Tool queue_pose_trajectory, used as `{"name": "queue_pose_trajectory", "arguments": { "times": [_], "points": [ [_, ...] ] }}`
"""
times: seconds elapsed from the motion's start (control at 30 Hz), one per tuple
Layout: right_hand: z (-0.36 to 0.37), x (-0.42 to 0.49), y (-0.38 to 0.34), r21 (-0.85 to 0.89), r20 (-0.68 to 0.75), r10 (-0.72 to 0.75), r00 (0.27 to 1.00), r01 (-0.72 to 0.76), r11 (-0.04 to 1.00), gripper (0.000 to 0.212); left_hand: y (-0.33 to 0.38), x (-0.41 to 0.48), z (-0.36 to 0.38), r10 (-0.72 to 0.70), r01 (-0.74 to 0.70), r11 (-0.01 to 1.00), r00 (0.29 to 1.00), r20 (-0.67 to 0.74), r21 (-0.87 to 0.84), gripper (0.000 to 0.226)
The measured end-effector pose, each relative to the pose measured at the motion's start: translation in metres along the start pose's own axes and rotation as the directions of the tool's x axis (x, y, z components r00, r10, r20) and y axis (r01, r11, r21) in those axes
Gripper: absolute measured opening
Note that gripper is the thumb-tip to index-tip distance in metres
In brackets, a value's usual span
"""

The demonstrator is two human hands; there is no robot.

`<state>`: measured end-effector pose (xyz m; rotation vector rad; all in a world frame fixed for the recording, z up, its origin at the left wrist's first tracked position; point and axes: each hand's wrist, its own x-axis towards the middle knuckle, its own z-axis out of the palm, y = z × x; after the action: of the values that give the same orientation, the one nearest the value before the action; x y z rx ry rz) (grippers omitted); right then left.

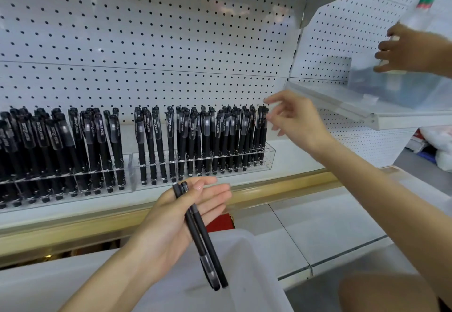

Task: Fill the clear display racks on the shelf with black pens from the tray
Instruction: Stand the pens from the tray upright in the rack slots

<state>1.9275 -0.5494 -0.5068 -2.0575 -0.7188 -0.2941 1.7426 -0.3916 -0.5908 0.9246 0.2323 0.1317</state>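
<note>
Our left hand [176, 223] grips two matte black pens [205, 245], clear-clipped caps toward us; right hand [293, 120] loose-fingered, empty, beside the rack [269, 156].

Pens [195, 135] black w/ white lettering. Racks [267, 156] clear. Pegboard [171, 42] white, reg. grid of black holes. Shelf edge trim [281, 186] gold. Tray [256, 262] translucent white.

A shop – a stationery aisle, it seems. White pegboard back panels [171, 42] rise behind a retail shelf [296, 158] with a gold front edge. On it, clear display racks [269, 156] hold rows of identical black pens [205, 137]. A clear label strip [330, 101] runs along the front edge of the upper shelf [415, 115].
</note>
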Motion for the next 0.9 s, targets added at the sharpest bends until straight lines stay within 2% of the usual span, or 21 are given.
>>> {"name": "queue_pose_trajectory", "arguments": {
  "times": [0.03, 0.1, 0.13, 0.2, 0.27, 0.3, 0.4, 0.57, 0.67, 0.77, 0.9],
  "points": [
    [0.003, -0.015, -0.004, 0.065, 0.009, 0.036, 0.999, -0.036, 0.997, 0.018, 0.001, 0.001, 0.001, 0.015, -0.015, 1.000, 1.000, -0.007, -0.011, 0.027],
    [0.013, -0.051, -0.010, 0.153, 0.188, 0.103, 0.977, -0.132, 0.979, 0.008, 0.003, 0.004, 0.005, 0.049, -0.050, 0.997, 0.998, -0.026, -0.049, 0.026],
    [0.019, -0.068, -0.012, 0.171, 0.316, 0.122, 0.941, -0.183, 0.968, 0.003, 0.004, 0.006, 0.006, 0.070, -0.073, 0.994, 0.997, -0.036, -0.078, 0.026],
    [0.030, -0.097, -0.016, 0.181, 0.536, 0.158, 0.830, -0.295, 0.938, 0.011, 0.005, 0.010, 0.010, 0.110, -0.117, 0.983, 0.992, -0.059, -0.139, 0.026],
    [0.039, -0.118, -0.018, 0.192, 0.668, 0.181, 0.721, -0.403, 0.895, 0.019, 0.004, 0.012, 0.014, 0.134, -0.145, 0.971, 0.988, -0.074, -0.188, 0.025],
    [0.043, -0.125, -0.019, 0.203, 0.699, 0.185, 0.691, -0.439, 0.875, 0.017, 0.003, 0.013, 0.015, 0.138, -0.151, 0.967, 0.987, -0.077, -0.205, 0.025],
    [0.051, -0.132, -0.018, 0.245, 0.695, 0.214, 0.686, -0.506, 0.827, 0.007, 0.001, 0.013, 0.017, 0.135, -0.149, 0.961, 0.988, -0.077, -0.233, 0.024],
    [0.044, -0.124, -0.016, 0.282, 0.584, 0.262, 0.768, -0.495, 0.822, 0.009, 0.004, 0.015, 0.012, 0.126, -0.138, 0.965, 0.990, -0.069, -0.222, 0.032],
    [0.037, -0.119, -0.012, 0.313, 0.493, 0.277, 0.825, -0.466, 0.828, 0.011, 0.005, 0.013, 0.010, 0.078, -0.087, 0.982, 0.995, -0.057, -0.168, 0.027],
    [0.032, -0.115, -0.008, 0.300, 0.409, 0.250, 0.878, -0.387, 0.872, 0.010, 0.005, 0.009, 0.013, 0.041, -0.046, 0.989, 0.998, -0.039, -0.141, 0.026],
    [0.024, -0.110, -0.006, 0.186, 0.329, 0.171, 0.929, -0.241, 0.953, 0.003, 0.004, 0.009, 0.014, 0.030, -0.033, 0.993, 0.999, -0.028, -0.116, 0.026]
  ]
}}
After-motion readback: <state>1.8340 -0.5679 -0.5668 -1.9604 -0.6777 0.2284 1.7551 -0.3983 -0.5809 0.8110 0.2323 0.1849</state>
